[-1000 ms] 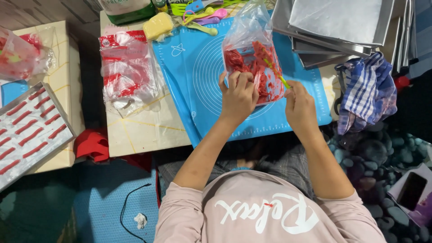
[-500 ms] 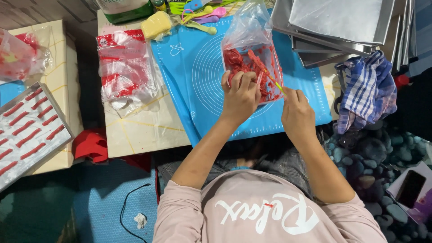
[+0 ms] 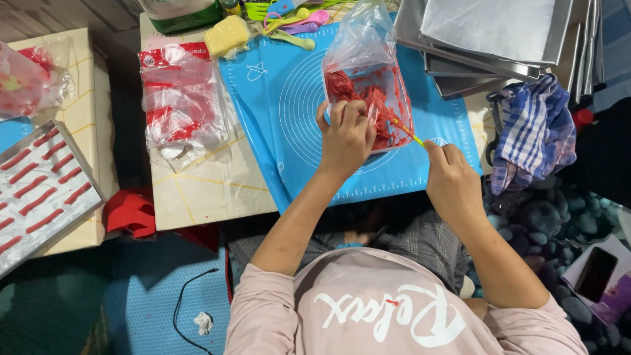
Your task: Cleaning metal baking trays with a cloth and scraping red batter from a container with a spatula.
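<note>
Steadying a clear bag (image 3: 368, 85) of red paste on the blue mat (image 3: 296, 118), left hand (image 3: 345, 138) clenched its edge; right hand (image 3: 450, 184) pinched a thin stick (image 3: 404, 128), bag seemingly half-full.

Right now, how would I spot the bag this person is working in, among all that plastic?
Find the blue mat on the table. The clear bag of red strips stands open on it, between the left hand and right hand. Other bags lie flat or off the mat.

Stacked metal trays (image 3: 486, 39) beyond the grip; checked cloth (image 3: 536, 131) right; tray of red strips (image 3: 39, 190) far left.
</note>
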